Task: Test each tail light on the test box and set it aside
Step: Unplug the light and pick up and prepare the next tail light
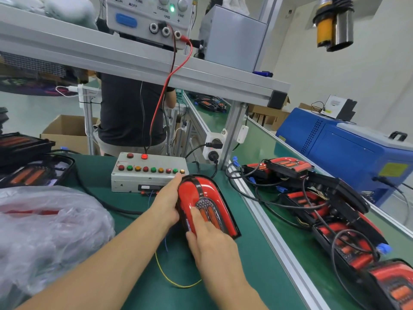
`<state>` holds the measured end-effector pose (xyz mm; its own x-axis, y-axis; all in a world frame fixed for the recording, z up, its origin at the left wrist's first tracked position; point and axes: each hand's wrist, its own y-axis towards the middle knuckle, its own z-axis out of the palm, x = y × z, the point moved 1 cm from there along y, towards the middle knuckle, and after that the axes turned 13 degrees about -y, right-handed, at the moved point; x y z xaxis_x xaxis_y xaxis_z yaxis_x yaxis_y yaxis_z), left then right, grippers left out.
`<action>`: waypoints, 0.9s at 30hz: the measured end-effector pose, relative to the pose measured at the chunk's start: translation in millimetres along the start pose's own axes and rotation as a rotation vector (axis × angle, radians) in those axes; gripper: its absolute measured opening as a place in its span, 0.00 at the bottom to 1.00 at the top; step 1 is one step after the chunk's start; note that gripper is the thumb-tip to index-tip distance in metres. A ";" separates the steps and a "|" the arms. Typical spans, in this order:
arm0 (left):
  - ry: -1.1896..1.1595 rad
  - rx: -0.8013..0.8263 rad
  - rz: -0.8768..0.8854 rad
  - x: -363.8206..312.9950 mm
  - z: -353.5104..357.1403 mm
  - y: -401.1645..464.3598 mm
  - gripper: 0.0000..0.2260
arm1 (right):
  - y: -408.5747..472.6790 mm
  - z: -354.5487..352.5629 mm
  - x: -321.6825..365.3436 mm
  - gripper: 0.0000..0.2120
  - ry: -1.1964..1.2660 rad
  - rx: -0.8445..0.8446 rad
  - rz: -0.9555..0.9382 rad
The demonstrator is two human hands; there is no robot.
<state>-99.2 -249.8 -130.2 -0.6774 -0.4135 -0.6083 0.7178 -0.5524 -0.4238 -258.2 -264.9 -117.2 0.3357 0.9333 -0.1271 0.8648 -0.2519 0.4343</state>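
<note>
- Left hand (166,203) grips glossy red tail light (205,203), hiding its left edge.
- Right hand (210,239) rests on it, fingers straight.
- Grey test box (134,179) just beyond.

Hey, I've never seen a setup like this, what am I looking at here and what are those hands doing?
This is one picture from a camera worn on a person's head, looking down at a green workbench. No robot is involved. The left hand holds the side of a red tail light lying on the bench, and the right hand rests on top of it with its fingers straight. Just behind sits the grey test box with a row of coloured buttons and one lit red lamp. To the right, more tail lights with tangled wires lie in a pile. On the left is a crumpled plastic bag. A power supply sits on the shelf above.
</note>
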 end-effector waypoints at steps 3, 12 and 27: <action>0.002 0.034 0.022 -2.4 1.3 0.2 0.17 | 0.2 2.7 0.0 0.29 -0.158 -0.089 0.056; 0.089 0.209 0.126 4.4 2.4 -3.2 0.18 | 7.6 13.0 2.7 0.30 -0.112 -0.089 0.097; -0.114 0.202 0.265 -17.6 11.2 -15.0 0.19 | -9.3 10.9 -31.4 0.40 1.691 0.519 0.866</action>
<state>-99.9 -242.3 -105.6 -0.4932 -0.6336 -0.5961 0.8328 -0.5420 -0.1129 -272.7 -294.7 -127.0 0.2886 -0.2921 0.9118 0.8050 -0.4415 -0.3963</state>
